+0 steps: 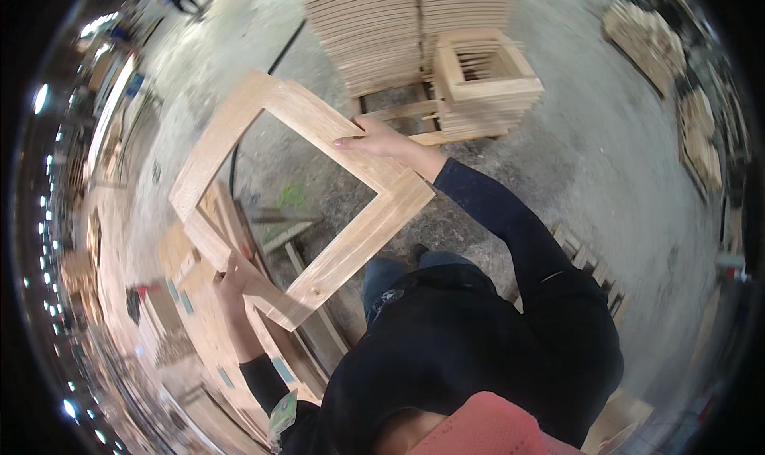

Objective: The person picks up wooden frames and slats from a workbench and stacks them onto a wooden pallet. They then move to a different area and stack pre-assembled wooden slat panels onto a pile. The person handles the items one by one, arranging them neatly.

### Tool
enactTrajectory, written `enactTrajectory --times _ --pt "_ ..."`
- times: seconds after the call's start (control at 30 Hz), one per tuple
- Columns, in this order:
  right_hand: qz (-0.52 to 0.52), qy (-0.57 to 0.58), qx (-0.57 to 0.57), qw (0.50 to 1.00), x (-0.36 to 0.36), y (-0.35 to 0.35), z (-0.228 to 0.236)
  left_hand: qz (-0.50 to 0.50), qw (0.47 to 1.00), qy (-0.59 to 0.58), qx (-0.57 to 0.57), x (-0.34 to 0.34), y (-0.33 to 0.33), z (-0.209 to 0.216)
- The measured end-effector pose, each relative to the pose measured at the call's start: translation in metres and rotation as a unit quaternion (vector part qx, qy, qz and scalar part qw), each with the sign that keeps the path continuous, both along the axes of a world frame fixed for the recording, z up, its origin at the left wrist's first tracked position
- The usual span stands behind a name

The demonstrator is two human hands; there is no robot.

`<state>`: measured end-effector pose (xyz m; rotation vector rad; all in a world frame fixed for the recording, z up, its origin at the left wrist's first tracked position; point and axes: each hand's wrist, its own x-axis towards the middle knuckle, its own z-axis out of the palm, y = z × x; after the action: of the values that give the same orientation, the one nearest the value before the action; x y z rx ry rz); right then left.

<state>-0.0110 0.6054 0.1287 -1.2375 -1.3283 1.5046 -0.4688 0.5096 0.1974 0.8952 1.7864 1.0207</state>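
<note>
I hold a square frame of pale wood (351, 248) in the air in front of me, tilted. My right hand (382, 140) grips its far upper rail, fingers wrapped over the edge. My left hand (231, 280) grips its near lower rail from below. Both arms wear dark sleeves. Through the frame's opening I see the concrete floor and a black cable.
A tall stack of similar wooden frames (406, 33) stands ahead on a pallet, with a smaller stack (486, 84) beside it. More wood pieces lie on a workbench (199, 327) at lower left. Further stacks (645, 37) sit at far right on the grey floor.
</note>
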Motion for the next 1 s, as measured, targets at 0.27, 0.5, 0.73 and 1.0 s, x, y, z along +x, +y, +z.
enactTrajectory --times 0.27,0.5,0.73,1.0 --pt "-0.169 -0.034 -0.038 0.984 0.082 -0.018 0.029 -0.124 0.989 0.086 0.001 0.09 0.149 -0.024" --pt "-0.363 -0.07 -0.049 0.928 0.214 0.073 0.005 -0.28 0.96 0.011 -0.005 0.277 0.362 -0.056" --pt "-0.441 -0.218 -0.12 0.863 0.322 0.104 -0.076 -0.339 0.923 -0.143 -0.112 0.401 0.435 -0.137" --pt "-0.419 -0.334 -0.186 0.824 0.428 0.156 -0.096 -0.347 0.918 -0.136 -0.136 0.532 0.492 -0.164"
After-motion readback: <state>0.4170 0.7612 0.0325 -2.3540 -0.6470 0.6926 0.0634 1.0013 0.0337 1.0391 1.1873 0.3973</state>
